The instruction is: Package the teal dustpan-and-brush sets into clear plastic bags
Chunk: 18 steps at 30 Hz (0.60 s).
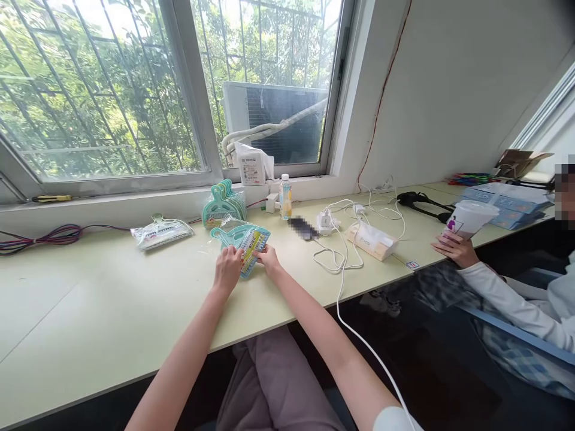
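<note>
Just above the desk, I hold a flat packet with a yellow, white and blue printed face [252, 248] in both hands. My left hand [228, 266] is closed on its lower left edge, and my right hand [268, 259] grips the right edge. Behind the packet lies a teal plastic piece with a handle-like loop [220, 234], partly inside clear film; whether the two are joined I cannot tell. Further back, several similar teal plastic pieces [221, 209] stand in a row against the wall. To the left, a wrapped whitish piece [162, 232] with a green handle lies on the desk.
Behind the packet stand a juice bottle [286, 197] and a phone [303, 228]. White cables and a charger [325, 222] lie near a tissue pack [372, 240]. A box [252, 169] and a yellow cutter [51, 198] rest on the sill. At right, another person's hand [457, 250] holds a cup.
</note>
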Tool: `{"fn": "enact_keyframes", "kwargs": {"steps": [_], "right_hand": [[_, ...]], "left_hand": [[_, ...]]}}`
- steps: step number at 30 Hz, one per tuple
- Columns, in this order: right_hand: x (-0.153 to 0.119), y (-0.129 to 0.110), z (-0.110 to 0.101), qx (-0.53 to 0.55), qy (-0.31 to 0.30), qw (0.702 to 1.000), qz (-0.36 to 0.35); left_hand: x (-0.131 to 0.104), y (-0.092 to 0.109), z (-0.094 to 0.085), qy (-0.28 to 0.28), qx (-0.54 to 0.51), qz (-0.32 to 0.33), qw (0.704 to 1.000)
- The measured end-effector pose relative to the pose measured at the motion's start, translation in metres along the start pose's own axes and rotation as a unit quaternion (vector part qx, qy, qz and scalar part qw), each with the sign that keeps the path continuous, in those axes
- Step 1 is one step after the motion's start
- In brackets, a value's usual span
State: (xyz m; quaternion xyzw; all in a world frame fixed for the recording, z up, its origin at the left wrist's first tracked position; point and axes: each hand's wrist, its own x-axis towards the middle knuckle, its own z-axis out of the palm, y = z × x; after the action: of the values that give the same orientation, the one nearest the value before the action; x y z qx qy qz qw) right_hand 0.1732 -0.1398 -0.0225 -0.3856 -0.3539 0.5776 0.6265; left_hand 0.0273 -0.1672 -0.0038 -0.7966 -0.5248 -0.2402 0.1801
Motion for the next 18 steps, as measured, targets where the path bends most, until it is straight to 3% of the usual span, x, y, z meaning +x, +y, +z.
{"fn": "enact_keyframes", "kwargs": {"steps": [11, 18], "right_hand": [[-0.0044, 0.0014, 0.0050, -0.051, -0.061, 0.997, -0.003], [-0.0065, 0.0039, 0.0070, -0.074, -0.080, 0.994, -0.009]], "left_hand": [[0.0023, 0.0015, -0.0027, 0.021, -0.029, -0.003, 0.999], [0.0013, 0.0003, -0.0035, 0.002, -0.006, -0.011, 1.000]]}}
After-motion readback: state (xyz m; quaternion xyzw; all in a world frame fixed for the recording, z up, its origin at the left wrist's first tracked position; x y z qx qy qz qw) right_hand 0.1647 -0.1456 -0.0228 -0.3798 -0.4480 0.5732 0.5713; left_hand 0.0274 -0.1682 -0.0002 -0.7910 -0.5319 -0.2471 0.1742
